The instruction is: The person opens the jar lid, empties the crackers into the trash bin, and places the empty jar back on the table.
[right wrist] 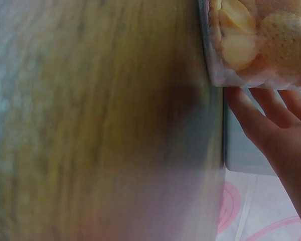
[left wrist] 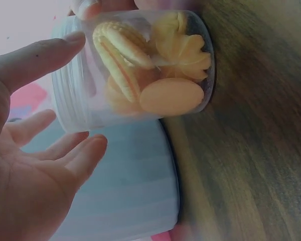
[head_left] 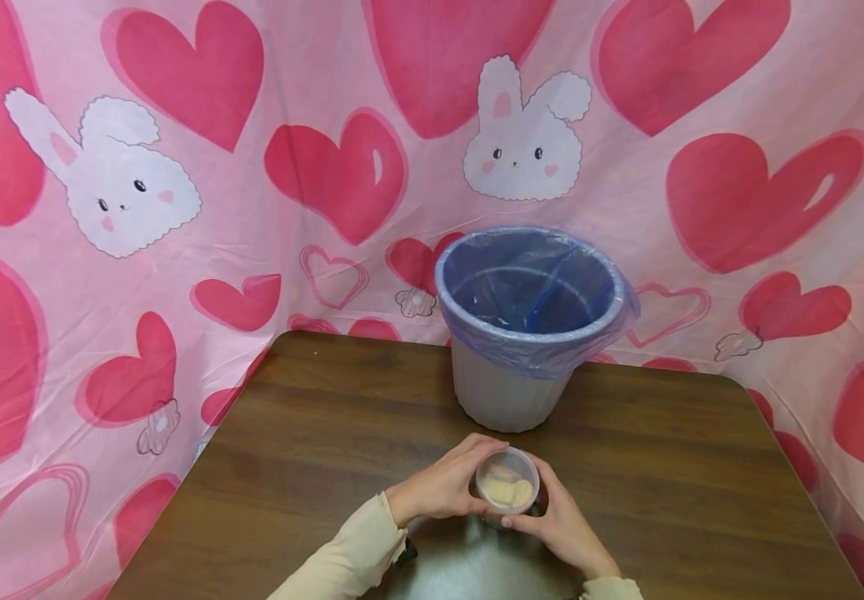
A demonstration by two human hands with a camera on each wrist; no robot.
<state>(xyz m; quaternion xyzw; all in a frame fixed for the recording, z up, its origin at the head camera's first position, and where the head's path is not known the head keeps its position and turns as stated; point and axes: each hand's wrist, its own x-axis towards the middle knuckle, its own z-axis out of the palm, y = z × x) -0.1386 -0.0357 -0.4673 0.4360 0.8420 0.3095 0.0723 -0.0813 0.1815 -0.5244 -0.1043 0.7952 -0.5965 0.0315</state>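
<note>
A clear round plastic jar (head_left: 508, 490) of pale cookies stands on the table, between my two hands. Through its side in the left wrist view several cookies (left wrist: 171, 97) show, oval, ridged and flower-shaped. My left hand (head_left: 446, 485) holds the jar near its whitish upper rim, thumb on the near side and fingers round the far side. On the other side, my right hand (head_left: 565, 523) grips the jar with thumb and fingers spread around it. The right wrist view catches the jar's lower part (right wrist: 243, 70) and the fingers beside it.
Behind the jar stands a pale bin (head_left: 510, 396) lined with a thin blue bag (head_left: 604, 321). The brown wooden table (head_left: 312, 433) ends at a pink cloth backdrop (head_left: 432, 192) with hearts and rabbits, which hangs around its back and sides.
</note>
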